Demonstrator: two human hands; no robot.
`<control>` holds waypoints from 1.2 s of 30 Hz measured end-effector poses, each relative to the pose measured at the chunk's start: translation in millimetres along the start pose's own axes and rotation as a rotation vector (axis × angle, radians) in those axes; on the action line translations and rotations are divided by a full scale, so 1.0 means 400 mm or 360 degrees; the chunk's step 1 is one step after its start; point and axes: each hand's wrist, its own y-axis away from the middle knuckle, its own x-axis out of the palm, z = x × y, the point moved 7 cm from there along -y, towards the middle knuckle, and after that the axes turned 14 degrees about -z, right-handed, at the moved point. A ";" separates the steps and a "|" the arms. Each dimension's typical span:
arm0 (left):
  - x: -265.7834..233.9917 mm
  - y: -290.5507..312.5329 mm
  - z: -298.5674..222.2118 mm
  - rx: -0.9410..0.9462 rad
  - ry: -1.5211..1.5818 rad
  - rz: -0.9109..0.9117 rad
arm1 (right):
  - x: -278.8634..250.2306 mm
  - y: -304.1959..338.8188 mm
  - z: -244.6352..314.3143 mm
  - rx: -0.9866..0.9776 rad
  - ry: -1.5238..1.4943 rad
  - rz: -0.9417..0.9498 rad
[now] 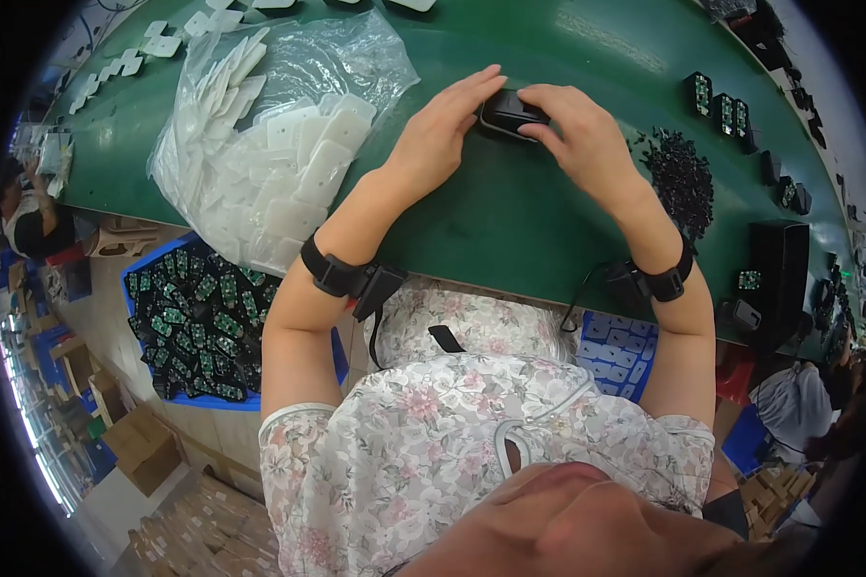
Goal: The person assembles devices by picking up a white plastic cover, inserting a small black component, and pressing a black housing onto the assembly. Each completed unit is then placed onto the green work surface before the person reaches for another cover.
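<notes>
A small black plastic housing (512, 112) lies on the green tabletop between my hands. My left hand (437, 135) presses along its left side, fingers held together and pointing away from me. From the right, my right hand (579, 133) grips it, with the thumb on the near part and the fingertips on the top. Its underside and inside are hidden. A heap of small black parts (680, 178) is spread on the table beside my right wrist. Left of my left forearm sits a clear plastic bag (380, 58) full of white plates (293, 188).
A blue bin (140, 260) of black housings with green circuit boards stands below the table at left. Blue trays of pale parts (618, 351) are by my lap. Housings with boards (731, 115) line the right side near a black box (779, 274). Other people sit at both sides.
</notes>
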 end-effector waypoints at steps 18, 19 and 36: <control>0.032 0.045 -0.033 0.0535 -0.0731 0.0110 | 0.018 0.030 0.010 -0.0040 0.0188 -0.0029; 0.036 0.038 -0.036 0.0543 -0.0741 0.0068 | 0.024 0.015 -0.028 0.0139 0.0042 0.0102; 0.084 0.004 0.014 -0.0872 0.0184 0.0156 | 0.051 0.027 -0.075 0.1138 -0.1398 -0.0411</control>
